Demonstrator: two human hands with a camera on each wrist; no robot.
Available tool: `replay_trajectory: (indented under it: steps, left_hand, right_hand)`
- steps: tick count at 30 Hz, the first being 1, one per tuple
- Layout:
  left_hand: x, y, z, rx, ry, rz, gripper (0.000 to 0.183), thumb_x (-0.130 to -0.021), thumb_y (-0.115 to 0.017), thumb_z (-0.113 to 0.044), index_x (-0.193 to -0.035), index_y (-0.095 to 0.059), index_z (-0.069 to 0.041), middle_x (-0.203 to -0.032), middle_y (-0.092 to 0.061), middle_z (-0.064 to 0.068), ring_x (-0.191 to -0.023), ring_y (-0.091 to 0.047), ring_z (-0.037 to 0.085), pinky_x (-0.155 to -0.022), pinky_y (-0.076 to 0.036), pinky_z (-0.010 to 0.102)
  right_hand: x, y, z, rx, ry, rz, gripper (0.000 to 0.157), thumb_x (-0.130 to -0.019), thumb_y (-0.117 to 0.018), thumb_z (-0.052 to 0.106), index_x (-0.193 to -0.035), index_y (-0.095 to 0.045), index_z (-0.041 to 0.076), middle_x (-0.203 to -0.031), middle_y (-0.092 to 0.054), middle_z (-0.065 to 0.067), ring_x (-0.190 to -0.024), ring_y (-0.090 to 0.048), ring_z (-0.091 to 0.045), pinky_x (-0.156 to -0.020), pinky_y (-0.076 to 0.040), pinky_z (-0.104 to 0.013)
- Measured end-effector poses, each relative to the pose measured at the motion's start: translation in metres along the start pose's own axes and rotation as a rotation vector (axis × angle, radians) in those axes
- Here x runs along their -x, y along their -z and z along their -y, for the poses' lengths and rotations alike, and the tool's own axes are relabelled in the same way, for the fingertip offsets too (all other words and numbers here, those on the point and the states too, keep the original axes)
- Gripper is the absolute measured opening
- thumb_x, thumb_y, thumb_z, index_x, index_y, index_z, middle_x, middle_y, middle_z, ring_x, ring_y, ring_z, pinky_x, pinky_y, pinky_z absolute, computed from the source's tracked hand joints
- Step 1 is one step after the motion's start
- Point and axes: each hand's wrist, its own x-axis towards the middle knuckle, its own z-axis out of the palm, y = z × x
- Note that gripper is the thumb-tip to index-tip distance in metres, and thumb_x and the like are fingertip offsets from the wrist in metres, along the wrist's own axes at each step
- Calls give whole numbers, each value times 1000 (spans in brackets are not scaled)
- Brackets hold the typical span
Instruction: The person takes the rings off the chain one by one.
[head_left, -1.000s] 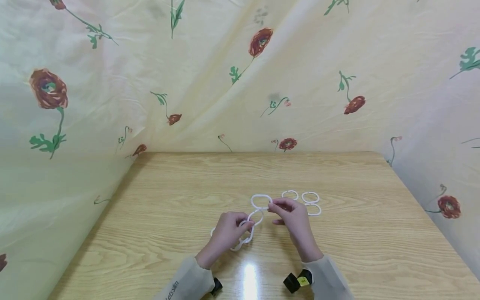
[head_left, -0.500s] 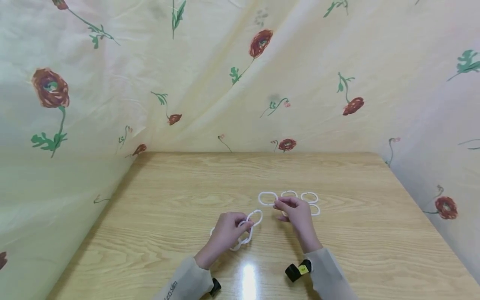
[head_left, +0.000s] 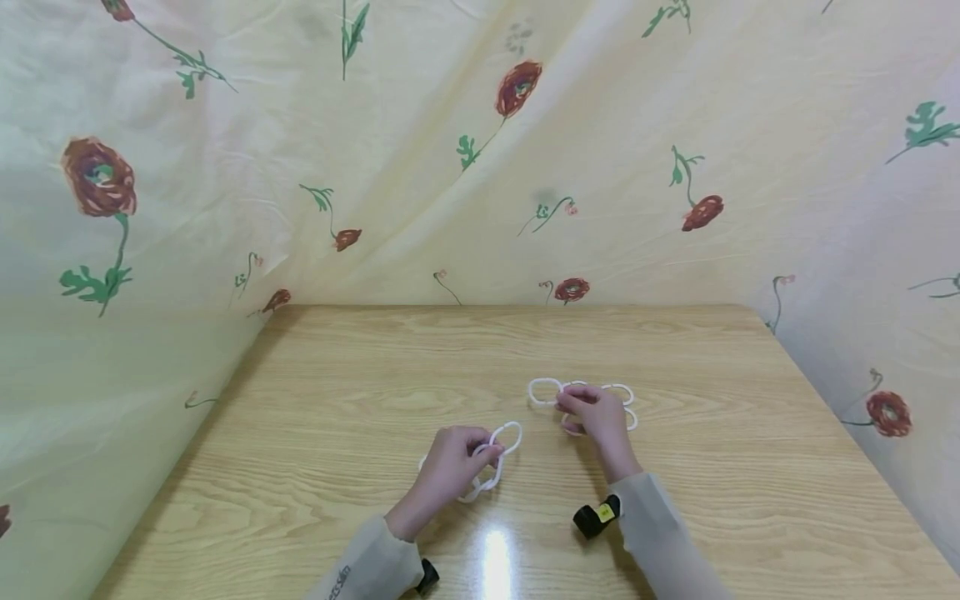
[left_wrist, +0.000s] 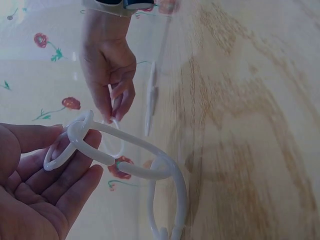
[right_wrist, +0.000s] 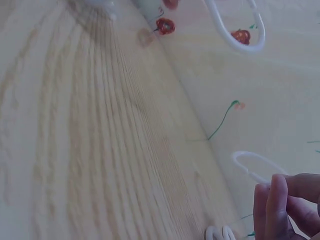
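Observation:
My left hand (head_left: 452, 462) pinches a short chain of white oval plastic links (left_wrist: 131, 139) between thumb and fingers. One end link (head_left: 520, 433) sticks up past the fingertips; other links hang below, partly hidden behind the hand. In the left wrist view, a small gap shows in the side of one link. To the right and farther off, my right hand (head_left: 600, 421) pinches a single white oval link (head_left: 530, 390) by its right end, apart from the chain. That link (right_wrist: 244, 154) also shows above the fingertips in the right wrist view.
Several loose white links (head_left: 634, 419) lie on the wooden table (head_left: 360, 358) under and beside my right hand, which partly covers them. A flower-patterned cloth (head_left: 420, 167) hangs behind the table and along both sides. Light reflects off the table's near part.
My right hand has moved the single link away from the chain, to the right and farther back, toward the loose links. My left hand stays nearly where it was, holding the chain.

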Motion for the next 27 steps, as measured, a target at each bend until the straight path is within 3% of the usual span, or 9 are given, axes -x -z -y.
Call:
replay_trajectory:
  steps: [6, 21, 27]
  left_hand:
    - [1, 2, 2, 11, -4, 1, 19, -93, -65, -19, -84, -73, -4, -74, -73, 4, -60, -53, 4, -57, -42, 16]
    - [2, 3, 4, 4, 22, -1, 19, -94, -63, -19, -84, -73, -6, -73, -73, 1, -53, -40, 2, -50, -36, 15]
    - [2, 4, 5, 0, 41, -2, 18, -94, -63, -20, -82, -73, -10, -73, -72, -2, -55, -43, 2, -52, -38, 16]
  right_hand:
    - [-8, 1, 2, 37, -22, 5, 27, -90, -65, 6, -111, -62, -12, -73, -70, 6, -65, -65, -6, -55, -56, -17]
    - [-24, 0, 1, 64, -59, 11, 31, -91, -65, 6, -116, -60, -12, -75, -69, 6, -67, -65, -2, -58, -57, -17]
    - [-28, -1, 1, 91, -68, 11, 31, -92, -65, 6, -117, -60, -11, -74, -69, 5, -65, -66, -2, -58, -57, -17]
